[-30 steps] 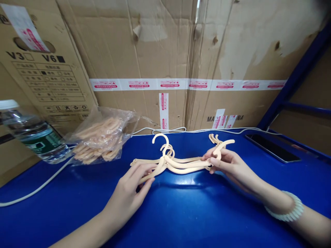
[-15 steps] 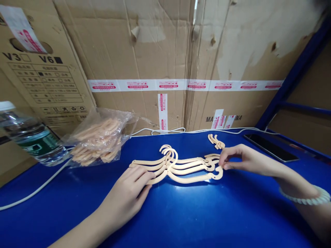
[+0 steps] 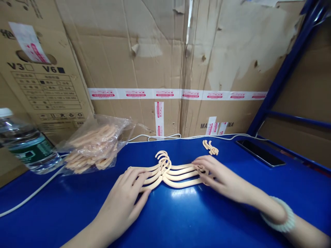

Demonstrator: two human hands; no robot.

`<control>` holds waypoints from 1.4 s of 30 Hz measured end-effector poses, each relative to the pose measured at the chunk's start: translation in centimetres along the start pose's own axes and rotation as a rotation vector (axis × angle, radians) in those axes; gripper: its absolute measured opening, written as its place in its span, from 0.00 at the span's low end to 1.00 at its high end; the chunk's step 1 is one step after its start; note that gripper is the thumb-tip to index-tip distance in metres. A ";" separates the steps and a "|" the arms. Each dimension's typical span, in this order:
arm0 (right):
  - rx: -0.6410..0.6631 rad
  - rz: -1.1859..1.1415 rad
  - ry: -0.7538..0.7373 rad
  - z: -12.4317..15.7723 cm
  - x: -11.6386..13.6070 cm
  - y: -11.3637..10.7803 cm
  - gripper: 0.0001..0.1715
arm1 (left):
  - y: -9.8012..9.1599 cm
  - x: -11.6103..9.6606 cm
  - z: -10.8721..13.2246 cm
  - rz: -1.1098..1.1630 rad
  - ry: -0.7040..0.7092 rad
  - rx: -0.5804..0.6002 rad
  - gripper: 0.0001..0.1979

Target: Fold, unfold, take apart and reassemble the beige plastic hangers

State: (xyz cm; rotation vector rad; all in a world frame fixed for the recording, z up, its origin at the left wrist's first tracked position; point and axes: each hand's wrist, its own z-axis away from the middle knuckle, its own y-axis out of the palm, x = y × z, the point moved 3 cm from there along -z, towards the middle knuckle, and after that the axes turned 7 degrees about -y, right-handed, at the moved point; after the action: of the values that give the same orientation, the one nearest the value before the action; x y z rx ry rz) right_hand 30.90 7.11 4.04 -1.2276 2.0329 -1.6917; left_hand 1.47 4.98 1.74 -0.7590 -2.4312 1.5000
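Several beige plastic hangers (image 3: 178,184) lie side by side on the blue table (image 3: 181,220), their curved hooks overlapping in the middle. My left hand (image 3: 126,193) is closed over the left ends of the hangers, with the fingers across them and the thumb in front. At the other side, my right hand (image 3: 217,175) has its fingers and thumb around the right ends, which it largely hides. Behind the right hand sits a little pile of small beige hooked pieces (image 3: 211,148).
A clear plastic bag (image 3: 93,144) full of beige pieces lies at the left, beside a water bottle (image 3: 31,148). A dark phone (image 3: 260,153) rests at the back right. A white cable (image 3: 33,196) runs along the table; cardboard boxes (image 3: 134,69) stand behind it.
My right hand has moved left and closed round the hangers' right ends, covering the small hooks there. The hangers now lie more evenly lined up. The camera view has shifted slightly.
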 end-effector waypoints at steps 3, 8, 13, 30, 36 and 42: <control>0.142 0.144 -0.003 -0.1 1.2 2.2 0.38 | 1.1 0.2 0.5 -0.151 -0.014 -0.005 0.22; 0.224 0.215 0.006 -0.4 0.1 3.6 0.39 | 2.5 0.8 0.5 -0.248 -0.135 0.190 0.26; 0.163 0.275 0.020 -1.1 -2.0 3.8 0.39 | 2.8 0.4 -2.1 -0.214 -0.267 0.382 0.26; 0.343 0.399 0.825 -6.4 -12.8 -4.6 0.17 | 3.5 -0.5 -5.1 -0.209 -0.320 0.340 0.26; 0.360 0.449 0.671 -8.7 -13.4 -2.7 0.18 | 3.8 -0.3 -4.9 -0.199 -0.314 0.311 0.26; 0.296 0.428 0.402 -8.8 -13.7 -2.4 0.17 | 3.9 -0.2 -4.8 -0.176 -0.310 0.293 0.25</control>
State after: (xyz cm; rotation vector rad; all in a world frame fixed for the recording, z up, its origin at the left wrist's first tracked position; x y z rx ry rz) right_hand 34.90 23.09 4.43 -0.3445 1.9570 -2.0240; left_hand 4.86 10.08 0.61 -0.2640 -2.3219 1.9609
